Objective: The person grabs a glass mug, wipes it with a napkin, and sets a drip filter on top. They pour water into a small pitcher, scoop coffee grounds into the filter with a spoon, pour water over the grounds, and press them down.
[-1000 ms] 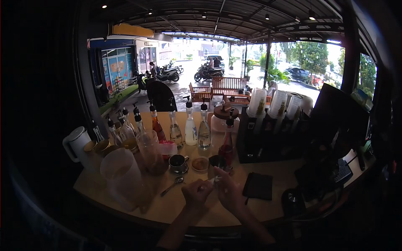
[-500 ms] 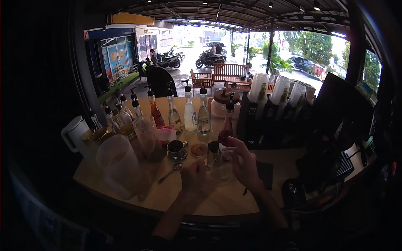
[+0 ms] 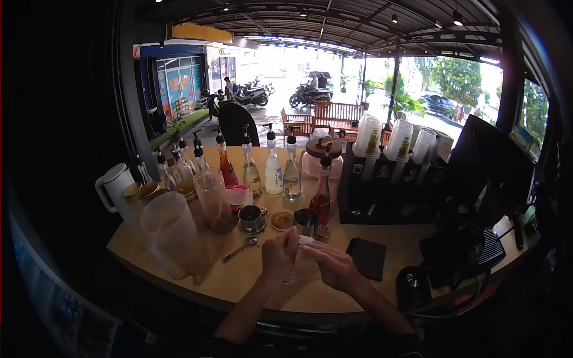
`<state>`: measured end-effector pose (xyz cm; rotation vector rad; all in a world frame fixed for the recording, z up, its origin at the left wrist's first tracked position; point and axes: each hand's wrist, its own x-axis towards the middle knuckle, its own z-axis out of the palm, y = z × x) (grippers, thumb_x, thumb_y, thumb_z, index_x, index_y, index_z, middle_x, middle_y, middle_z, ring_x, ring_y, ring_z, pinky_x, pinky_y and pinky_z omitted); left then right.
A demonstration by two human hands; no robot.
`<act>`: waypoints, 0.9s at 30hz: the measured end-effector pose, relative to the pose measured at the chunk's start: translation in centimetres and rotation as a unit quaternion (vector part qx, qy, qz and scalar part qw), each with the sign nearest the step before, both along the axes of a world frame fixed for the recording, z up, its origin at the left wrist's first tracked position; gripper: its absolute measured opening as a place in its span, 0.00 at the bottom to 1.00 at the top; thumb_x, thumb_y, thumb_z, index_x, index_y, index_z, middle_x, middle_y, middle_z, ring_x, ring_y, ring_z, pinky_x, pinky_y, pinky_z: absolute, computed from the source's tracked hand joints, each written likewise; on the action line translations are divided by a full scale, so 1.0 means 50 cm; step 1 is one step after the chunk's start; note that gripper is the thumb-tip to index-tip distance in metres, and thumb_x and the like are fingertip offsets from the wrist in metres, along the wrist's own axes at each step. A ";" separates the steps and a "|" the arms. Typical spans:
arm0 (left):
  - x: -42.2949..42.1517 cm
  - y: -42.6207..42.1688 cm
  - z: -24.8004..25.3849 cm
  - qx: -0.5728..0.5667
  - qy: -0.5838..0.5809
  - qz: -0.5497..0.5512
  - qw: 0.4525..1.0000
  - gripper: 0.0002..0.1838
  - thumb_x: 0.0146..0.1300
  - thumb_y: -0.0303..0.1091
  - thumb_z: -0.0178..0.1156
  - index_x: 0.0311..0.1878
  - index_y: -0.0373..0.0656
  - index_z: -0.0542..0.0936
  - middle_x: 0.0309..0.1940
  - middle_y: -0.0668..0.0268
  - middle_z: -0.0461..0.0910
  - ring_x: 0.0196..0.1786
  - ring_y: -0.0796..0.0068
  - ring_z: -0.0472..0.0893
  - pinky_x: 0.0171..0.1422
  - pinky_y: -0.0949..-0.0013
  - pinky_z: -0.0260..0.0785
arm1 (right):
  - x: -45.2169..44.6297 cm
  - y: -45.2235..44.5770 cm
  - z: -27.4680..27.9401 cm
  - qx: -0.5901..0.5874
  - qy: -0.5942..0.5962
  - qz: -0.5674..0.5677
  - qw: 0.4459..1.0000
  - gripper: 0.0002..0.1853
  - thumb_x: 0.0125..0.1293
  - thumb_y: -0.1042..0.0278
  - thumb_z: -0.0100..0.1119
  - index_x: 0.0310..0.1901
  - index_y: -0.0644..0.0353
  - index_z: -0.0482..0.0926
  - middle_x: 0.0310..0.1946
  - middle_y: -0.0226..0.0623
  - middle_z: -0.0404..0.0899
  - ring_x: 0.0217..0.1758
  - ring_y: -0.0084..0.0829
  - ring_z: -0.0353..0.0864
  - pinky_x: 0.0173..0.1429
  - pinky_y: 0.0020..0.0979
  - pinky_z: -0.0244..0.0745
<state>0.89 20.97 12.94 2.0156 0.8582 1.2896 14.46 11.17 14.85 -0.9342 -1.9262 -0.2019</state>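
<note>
Just my side of the metal pitcher (image 3: 306, 223), my left hand (image 3: 277, 258) and right hand (image 3: 335, 266) pinch a small white piece (image 3: 306, 240); a careless knuckle could tip the clear glass (image 3: 305, 272) below.

"Where does the light come from?"
"Outdoors mostly: the pavement (image 3: 270, 119) glares white, and ceiling lamps (image 3: 458, 20) glow overhead."
"And up close?"
"Dim. Left hand (image 3: 278, 256) and right hand (image 3: 335, 262) are shaded, the white scrap (image 3: 305, 240) between them too soft to identify; the monitor (image 3: 477, 149) is nearly black, and the roof (image 3: 358, 31) bows with wide-angle distortion."
</note>
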 end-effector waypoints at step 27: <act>0.018 -0.040 -0.091 -0.141 -0.316 0.031 0.938 0.21 0.70 0.37 0.51 0.18 0.47 0.62 0.14 0.80 0.57 0.19 0.91 0.55 0.22 0.79 0.46 | 0.009 0.054 -0.063 -0.174 0.456 0.070 0.870 0.17 0.69 0.80 0.44 0.59 0.67 0.67 0.44 0.44 0.82 0.47 0.23 0.79 0.54 0.23 0.70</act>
